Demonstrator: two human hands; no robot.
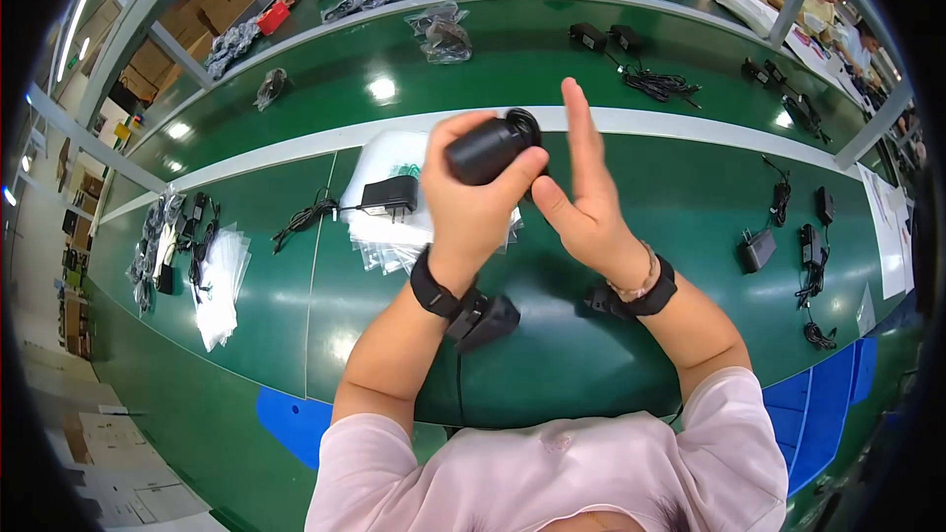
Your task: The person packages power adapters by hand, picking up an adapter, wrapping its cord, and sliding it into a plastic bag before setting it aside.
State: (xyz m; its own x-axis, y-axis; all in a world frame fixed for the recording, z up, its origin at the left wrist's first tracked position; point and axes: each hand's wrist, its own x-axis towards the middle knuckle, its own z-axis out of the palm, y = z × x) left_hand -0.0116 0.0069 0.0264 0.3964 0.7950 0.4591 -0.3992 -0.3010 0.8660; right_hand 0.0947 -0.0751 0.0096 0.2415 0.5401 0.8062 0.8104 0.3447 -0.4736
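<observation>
My left hand (467,212) is closed round a black power adapter (481,154), raised above the green workbench. A coiled black cable (522,125) loops at the adapter's far end, by my thumb. Just right of it, my right hand (595,212) is open, fingers stretched upward, its thumb close to the adapter; whether it touches is unclear. Behind my left hand lies a stack of clear plastic bags (372,166). Another black adapter (390,194) rests on those bags, and its bundled cable (307,217) stretches left.
At left are bagged adapters (150,246) and more clear bags (223,286). Several adapters with cables (759,249) lie at right, near paper sheets (889,227). Beyond a white ledge (670,121), a conveyor carries adapters (589,36). Metal posts (182,54) frame it; people work opposite.
</observation>
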